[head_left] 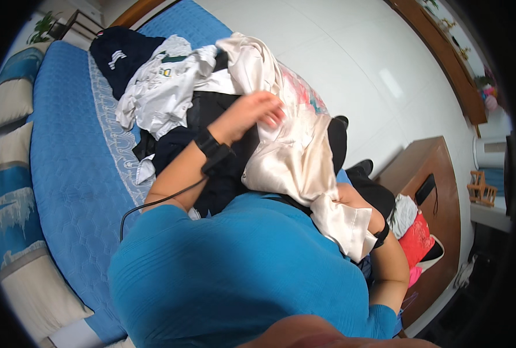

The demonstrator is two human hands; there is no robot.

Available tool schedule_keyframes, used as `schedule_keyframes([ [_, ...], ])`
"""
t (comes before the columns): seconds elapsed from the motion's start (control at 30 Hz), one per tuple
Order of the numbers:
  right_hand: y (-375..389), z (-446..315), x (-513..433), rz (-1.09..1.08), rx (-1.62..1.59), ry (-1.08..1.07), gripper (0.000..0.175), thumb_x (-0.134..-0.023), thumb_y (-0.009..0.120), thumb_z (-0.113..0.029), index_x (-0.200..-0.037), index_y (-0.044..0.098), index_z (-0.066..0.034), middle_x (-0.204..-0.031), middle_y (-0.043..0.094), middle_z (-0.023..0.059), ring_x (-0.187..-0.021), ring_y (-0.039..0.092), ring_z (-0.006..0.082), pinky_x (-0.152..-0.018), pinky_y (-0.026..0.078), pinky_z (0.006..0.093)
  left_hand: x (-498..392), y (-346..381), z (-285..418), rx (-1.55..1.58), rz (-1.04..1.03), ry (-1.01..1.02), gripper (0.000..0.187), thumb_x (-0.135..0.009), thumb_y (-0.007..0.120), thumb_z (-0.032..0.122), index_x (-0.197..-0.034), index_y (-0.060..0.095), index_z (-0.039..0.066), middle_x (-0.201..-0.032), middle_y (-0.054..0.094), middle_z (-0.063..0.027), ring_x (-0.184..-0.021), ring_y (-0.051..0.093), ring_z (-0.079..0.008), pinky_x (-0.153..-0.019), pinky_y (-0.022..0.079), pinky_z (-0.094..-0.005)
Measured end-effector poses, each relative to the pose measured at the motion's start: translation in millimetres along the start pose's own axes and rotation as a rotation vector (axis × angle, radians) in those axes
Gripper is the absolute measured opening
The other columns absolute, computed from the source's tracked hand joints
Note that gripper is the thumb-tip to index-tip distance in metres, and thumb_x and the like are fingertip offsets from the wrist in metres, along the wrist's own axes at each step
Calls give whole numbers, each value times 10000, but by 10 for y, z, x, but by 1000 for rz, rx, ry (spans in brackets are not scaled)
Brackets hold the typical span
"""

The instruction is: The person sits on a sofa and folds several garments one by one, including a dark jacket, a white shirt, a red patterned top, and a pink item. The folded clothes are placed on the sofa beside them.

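Note:
A cream satin garment (pixel 299 161) lies across my lap and legs, its upper part spread toward the pile of clothes. My left hand (pixel 258 114), a black band at its wrist, hovers over or touches the garment's middle; its slightly curled fingers are blurred, and I cannot tell if they pinch cloth. My right hand (pixel 355 202) is closed on the garment near its lower right end, where a cuff-like end (pixel 349 224) hangs; its fingers are partly hidden by the satin. White shirts (pixel 166 87) and dark clothing (pixel 210 113) lie beside it on the left.
A navy garment (pixel 123 52) lies at the far end of the blue quilted sofa cover (pixel 73 174). Cushions (pixel 12 209) line the left. On the right, a brown wooden table (pixel 440 243) bears a phone (pixel 425 189) and red clothing (pixel 416 239). A cable runs from my left wrist.

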State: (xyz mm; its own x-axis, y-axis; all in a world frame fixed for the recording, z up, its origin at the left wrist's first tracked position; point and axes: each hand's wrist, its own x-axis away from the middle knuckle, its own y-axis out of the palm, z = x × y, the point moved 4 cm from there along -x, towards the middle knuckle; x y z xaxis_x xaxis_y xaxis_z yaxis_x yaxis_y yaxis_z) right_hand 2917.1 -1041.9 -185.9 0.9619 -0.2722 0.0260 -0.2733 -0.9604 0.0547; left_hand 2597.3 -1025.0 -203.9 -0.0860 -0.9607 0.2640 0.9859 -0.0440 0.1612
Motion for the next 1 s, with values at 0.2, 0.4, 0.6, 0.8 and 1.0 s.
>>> schedule_keyframes([
  [0.2,96,-115,69,-62,409,-15,181,-908,708,-207,-873,677,-32,-915,694,144,-842,697,333,-734,531,350,-683,-276,-460,-425,109,-34,536,-1023,605,404,-1314,601,-46,-1162,702,-141,-1066,675,-195,-932,532,-307],
  [0.4,239,-442,126,-74,536,-107,193,-889,698,-233,-881,688,-40,-904,684,147,-826,687,368,-708,534,391,-1205,164,-1239,-844,-150,-258,826,-819,765,476,-1302,545,-157,-1160,689,-319,-1025,721,-361,-822,589,-418],
  [0.6,-126,-796,902,175,251,-140,281,-892,670,-186,-1094,680,8,-1091,684,182,-962,682,353,-840,529,404,-1065,-183,-442,367,25,-32,426,-886,632,76,-1280,604,-84,-1308,648,-229,-1169,652,-334,-1021,522,-487],
  [0.8,-482,-576,2306,1015,-137,-21,478,-943,605,-116,-1378,575,80,-1361,640,175,-1189,647,235,-1039,493,364,532,-195,78,797,-134,233,541,-992,619,112,-1492,453,-11,-1447,569,-190,-1333,559,-317,-1141,448,-461],
  [1.0,-669,233,2700,857,555,907,482,-922,658,-95,-1382,577,24,-1275,665,148,-1175,629,240,-1034,467,337,867,-376,-940,-213,177,-543,482,-958,717,207,-1386,591,25,-1300,679,-105,-1121,668,-226,-904,558,-342],
])
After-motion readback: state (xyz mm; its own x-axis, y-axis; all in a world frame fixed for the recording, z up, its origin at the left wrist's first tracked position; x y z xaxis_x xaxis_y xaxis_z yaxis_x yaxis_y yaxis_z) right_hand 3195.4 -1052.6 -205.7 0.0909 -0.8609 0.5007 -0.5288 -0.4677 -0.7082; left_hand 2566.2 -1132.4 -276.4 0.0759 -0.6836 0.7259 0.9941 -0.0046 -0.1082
